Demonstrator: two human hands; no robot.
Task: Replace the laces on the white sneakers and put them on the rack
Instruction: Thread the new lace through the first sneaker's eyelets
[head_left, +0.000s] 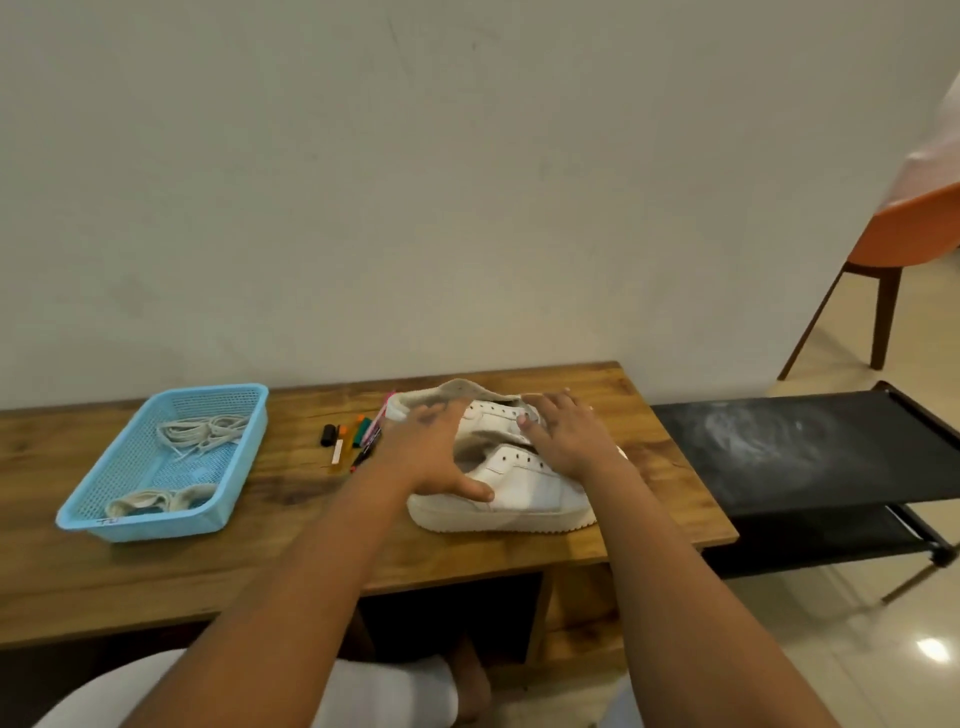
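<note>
White sneakers, one pair, unlaced — eyelets show bare — lying side by side near the right end of the wooden bench. Judged light, with a firm rubber sole and a softer upper that gives under pressure; best taken by the heel or along the sole edge, leaving the eyelet rows free for threading. Left hand rests over the heel end of the pair, fingers spread, thumb pressed on the near shoe's side; right hand lies flat across the toe end, fingers extended — neither is wrapped round a shoe. Blue basket, at the left of the bench, holds loose cream laces: limp, easily tangled. Markers, a small cluster, lie just beside the far shoe's heel and could be knocked. Black rack stands at the bench's right end, top shelf bare and dusty. Orange chair well behind.
</note>
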